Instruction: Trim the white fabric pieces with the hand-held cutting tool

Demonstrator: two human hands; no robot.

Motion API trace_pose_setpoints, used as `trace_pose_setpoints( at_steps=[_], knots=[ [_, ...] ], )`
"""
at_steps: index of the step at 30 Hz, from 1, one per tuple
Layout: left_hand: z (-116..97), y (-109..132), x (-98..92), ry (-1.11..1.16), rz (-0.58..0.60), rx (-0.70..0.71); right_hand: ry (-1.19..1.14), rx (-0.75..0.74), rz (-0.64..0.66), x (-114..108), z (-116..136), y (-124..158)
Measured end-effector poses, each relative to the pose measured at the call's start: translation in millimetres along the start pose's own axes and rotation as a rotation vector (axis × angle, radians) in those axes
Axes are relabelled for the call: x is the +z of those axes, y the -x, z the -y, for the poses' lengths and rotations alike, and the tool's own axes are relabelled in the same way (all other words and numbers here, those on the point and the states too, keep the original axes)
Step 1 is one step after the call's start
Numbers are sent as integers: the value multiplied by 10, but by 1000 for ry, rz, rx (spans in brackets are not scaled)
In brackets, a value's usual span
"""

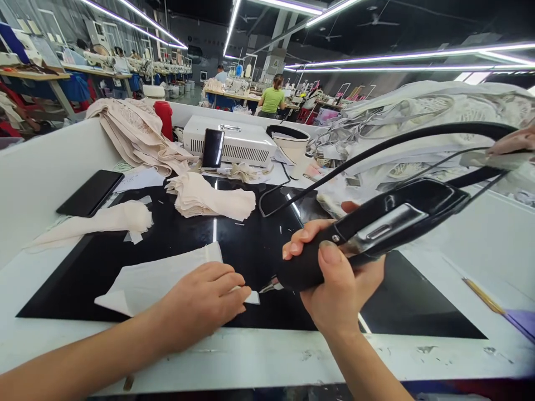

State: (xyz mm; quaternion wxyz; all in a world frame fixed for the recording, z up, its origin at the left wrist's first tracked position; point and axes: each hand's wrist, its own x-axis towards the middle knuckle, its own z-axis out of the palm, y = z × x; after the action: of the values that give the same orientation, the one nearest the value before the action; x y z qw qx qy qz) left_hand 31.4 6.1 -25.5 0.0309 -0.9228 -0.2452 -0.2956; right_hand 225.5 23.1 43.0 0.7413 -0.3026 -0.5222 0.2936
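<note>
Left hand (204, 303) holds white fabric (163, 278) on the black mat (271, 317). Right hand (338, 278) grips a black handheld tool (376, 228), tip at left hand's 3 o'clock. Beyond, at left hand's 12 o'clock: cream fabric stack (213, 197).

Handheld tool (363, 221) smooth plastic, tip (272, 285) shiny metal; board (261, 250) glossy; cloth (161, 278) matt

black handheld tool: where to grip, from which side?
Probably the rounded barrel behind the metal tip, from the near right, where the right hand holds it. It's thick there; the pointed tip faces the left hand, and a cable arches above the rear end.
</note>
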Motion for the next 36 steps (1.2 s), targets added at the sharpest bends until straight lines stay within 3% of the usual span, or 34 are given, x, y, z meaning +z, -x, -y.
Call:
trace_pose_setpoints(
  at_steps=[10,23,36],
  knots=[
    [-49,2,83,-15,83,34,-4,-10,30,4,-72,57],
    [-59,18,39,-56,138,-26,9,-6,48,-12,-72,40],
    [-80,19,28,-77,130,-53,31,-10,55,-16,-82,36]
  ],
)
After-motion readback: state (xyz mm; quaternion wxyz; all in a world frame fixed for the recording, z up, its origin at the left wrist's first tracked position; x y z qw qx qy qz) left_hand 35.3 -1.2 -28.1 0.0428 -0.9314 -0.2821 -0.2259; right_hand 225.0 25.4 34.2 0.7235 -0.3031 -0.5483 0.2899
